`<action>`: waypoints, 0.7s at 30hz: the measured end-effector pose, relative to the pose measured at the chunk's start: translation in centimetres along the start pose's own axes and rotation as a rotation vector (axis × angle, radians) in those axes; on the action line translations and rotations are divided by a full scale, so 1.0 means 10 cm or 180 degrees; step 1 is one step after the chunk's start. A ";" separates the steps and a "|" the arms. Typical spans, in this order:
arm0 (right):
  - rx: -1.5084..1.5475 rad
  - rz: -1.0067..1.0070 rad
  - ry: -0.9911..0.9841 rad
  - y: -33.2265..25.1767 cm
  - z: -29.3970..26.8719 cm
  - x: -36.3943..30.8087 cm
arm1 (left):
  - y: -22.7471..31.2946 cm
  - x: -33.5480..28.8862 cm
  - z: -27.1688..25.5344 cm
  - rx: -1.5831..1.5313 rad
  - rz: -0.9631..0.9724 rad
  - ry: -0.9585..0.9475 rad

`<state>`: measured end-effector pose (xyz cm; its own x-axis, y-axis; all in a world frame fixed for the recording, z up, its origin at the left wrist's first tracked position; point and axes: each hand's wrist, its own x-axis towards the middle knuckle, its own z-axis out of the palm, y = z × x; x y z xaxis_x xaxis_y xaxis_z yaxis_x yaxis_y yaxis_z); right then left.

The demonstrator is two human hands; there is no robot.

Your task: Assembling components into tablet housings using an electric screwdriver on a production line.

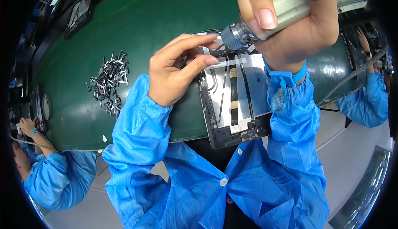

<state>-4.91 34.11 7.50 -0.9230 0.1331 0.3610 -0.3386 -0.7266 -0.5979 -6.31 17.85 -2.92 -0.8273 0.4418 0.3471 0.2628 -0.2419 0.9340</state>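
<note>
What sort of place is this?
Probably an electronics assembly or repair workshop: the right hand holds a driver-like tool at an opened flat device, small parts lie heaped on the green bench, and other blue-clad people are nearby.

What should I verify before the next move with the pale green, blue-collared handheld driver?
1. Right hand grips the pale green, blue-collared handheld driver: ok.
2. Left hand is well clear of the driver's tip: not ok; its fingertips are close beside it.
3. Tip is seated on something: cannot tell; too small and crowded by fingers.
4. Flat, black-framed device with silvery sheet lies fully on the dark green table: not ok; its near end seems to overhang.
5. Loose pile of small black-and-silver pieces is apart from the device: ok.
</note>
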 end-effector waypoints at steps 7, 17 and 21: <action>0.0005 -0.0005 -0.0101 0.04 0.02 -0.03 | -0.01 -0.01 0.02 0.0055 0.0273 -0.0174; -0.0113 -0.0070 -0.0050 0.01 0.00 -0.05 | 0.01 -0.03 0.01 0.0101 0.0228 -0.0041; -0.0026 0.0211 0.0092 -0.04 0.03 -0.05 | 0.03 -0.01 0.01 0.0148 0.0265 -0.0141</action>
<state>-4.21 34.12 7.77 -0.9484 0.1044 0.2994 -0.2778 -0.7290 -0.6256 -6.10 17.79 -2.73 -0.7790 0.4599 0.4262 0.3534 -0.2395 0.9043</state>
